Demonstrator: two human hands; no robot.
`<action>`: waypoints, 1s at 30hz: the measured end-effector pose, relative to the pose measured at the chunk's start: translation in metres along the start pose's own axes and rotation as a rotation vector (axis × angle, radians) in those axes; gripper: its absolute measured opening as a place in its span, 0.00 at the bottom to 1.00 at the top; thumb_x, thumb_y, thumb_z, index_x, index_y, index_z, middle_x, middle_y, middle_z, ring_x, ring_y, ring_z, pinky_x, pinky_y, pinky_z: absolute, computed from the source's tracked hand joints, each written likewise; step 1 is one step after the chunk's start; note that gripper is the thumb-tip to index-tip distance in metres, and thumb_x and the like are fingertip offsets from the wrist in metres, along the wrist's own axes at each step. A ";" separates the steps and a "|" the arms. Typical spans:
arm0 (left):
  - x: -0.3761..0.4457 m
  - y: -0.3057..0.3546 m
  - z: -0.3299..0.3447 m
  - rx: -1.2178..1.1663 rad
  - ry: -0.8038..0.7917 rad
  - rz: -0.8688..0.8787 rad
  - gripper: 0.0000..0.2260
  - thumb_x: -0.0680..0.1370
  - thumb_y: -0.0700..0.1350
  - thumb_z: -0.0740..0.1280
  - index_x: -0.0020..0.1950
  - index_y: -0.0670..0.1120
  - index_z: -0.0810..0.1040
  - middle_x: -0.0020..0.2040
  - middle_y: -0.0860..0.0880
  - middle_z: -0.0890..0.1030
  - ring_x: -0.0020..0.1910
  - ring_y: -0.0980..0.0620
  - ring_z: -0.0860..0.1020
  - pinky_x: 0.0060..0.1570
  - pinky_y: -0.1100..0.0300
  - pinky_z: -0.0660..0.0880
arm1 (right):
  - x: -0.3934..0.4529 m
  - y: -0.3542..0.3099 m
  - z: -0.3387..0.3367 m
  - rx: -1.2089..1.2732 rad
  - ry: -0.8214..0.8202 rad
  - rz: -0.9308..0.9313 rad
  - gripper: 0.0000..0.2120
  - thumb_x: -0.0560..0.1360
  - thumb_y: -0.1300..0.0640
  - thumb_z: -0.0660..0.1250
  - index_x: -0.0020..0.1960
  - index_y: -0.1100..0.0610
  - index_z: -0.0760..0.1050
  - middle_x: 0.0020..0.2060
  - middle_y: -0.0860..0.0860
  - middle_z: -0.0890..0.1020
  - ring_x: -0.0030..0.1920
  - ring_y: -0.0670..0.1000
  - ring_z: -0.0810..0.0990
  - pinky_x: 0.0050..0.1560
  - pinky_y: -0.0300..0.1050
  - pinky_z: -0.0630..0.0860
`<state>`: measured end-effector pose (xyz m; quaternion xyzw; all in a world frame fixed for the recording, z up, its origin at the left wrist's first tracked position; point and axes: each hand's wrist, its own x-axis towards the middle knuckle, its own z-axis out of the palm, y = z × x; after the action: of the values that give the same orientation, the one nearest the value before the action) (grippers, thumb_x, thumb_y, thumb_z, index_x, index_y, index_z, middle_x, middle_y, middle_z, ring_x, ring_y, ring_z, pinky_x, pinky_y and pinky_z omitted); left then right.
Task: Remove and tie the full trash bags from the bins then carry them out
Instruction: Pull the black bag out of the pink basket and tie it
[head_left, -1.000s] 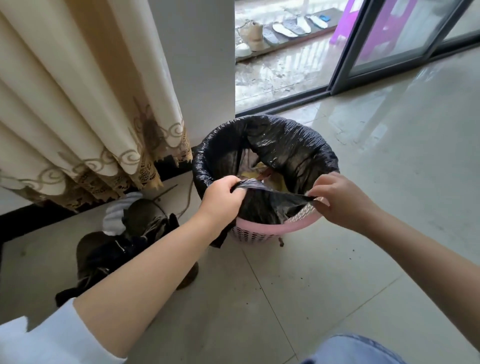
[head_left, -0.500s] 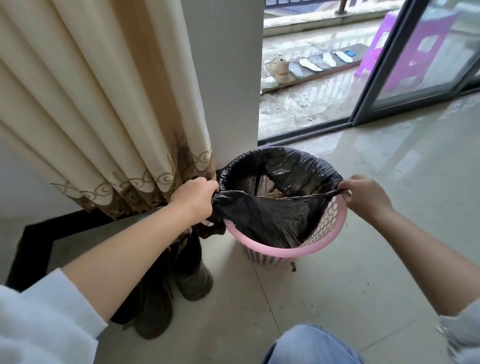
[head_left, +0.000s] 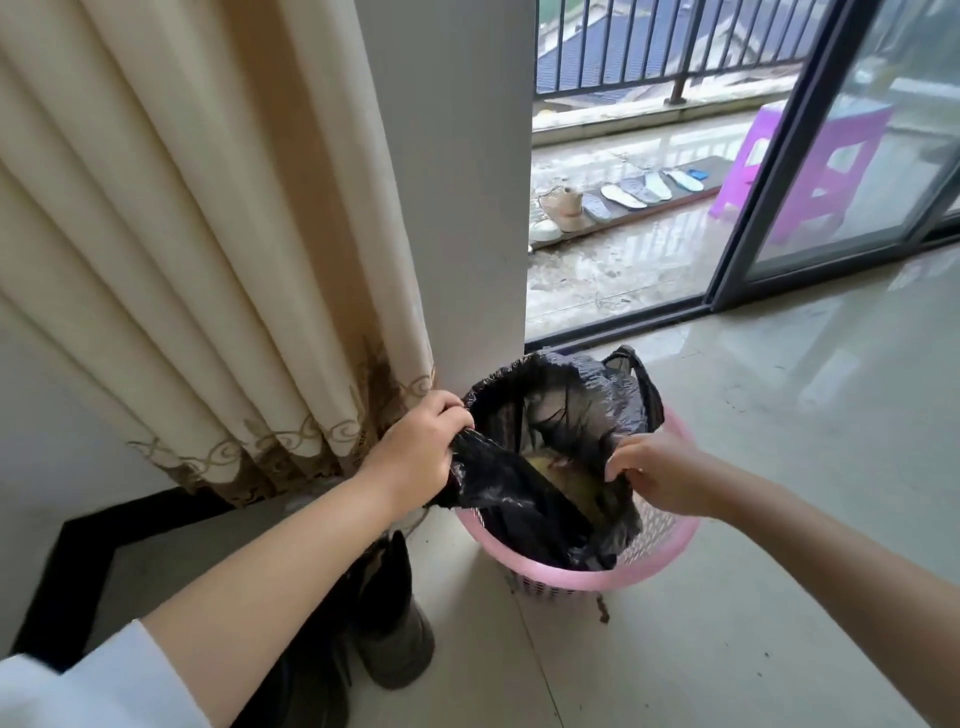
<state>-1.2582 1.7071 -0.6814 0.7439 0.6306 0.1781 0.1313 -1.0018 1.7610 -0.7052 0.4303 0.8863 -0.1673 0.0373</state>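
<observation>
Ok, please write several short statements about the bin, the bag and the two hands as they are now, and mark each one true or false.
1. The left hand grips the black trash bag. True.
2. The bag is already lifted fully out of the pink bin. False: its lower part sits inside the bin.
3. The bag's mouth is tied shut. False: it is open and the contents show.
4. The right hand is at the bag's edge, over the bin. True.
5. The bin stands on a carpet. False: it stands on a glossy tiled floor.
6. A beige curtain hangs left of the bin. True.
</observation>
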 end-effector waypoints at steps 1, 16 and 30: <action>0.000 -0.001 0.003 0.019 -0.002 -0.022 0.18 0.73 0.29 0.58 0.60 0.41 0.74 0.62 0.45 0.73 0.61 0.44 0.72 0.60 0.57 0.68 | -0.001 0.006 -0.002 0.079 0.052 0.094 0.17 0.74 0.69 0.57 0.56 0.59 0.78 0.55 0.56 0.80 0.53 0.54 0.77 0.52 0.38 0.71; 0.008 -0.026 -0.020 0.196 -0.076 -0.493 0.13 0.79 0.38 0.56 0.57 0.42 0.78 0.57 0.41 0.79 0.53 0.43 0.75 0.50 0.56 0.71 | 0.078 0.059 -0.027 0.540 0.441 0.776 0.07 0.72 0.63 0.63 0.41 0.65 0.78 0.36 0.61 0.78 0.44 0.60 0.75 0.33 0.42 0.67; 0.061 0.105 -0.133 -0.084 0.467 0.144 0.09 0.75 0.33 0.63 0.52 0.36 0.81 0.52 0.39 0.80 0.52 0.43 0.78 0.48 0.70 0.65 | 0.015 -0.049 -0.226 1.190 0.803 0.068 0.12 0.74 0.67 0.61 0.34 0.56 0.73 0.30 0.52 0.73 0.34 0.50 0.72 0.40 0.41 0.67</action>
<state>-1.2131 1.7457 -0.5108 0.7195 0.5811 0.3804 -0.0003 -1.0314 1.8190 -0.4826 0.4333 0.5760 -0.4497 -0.5275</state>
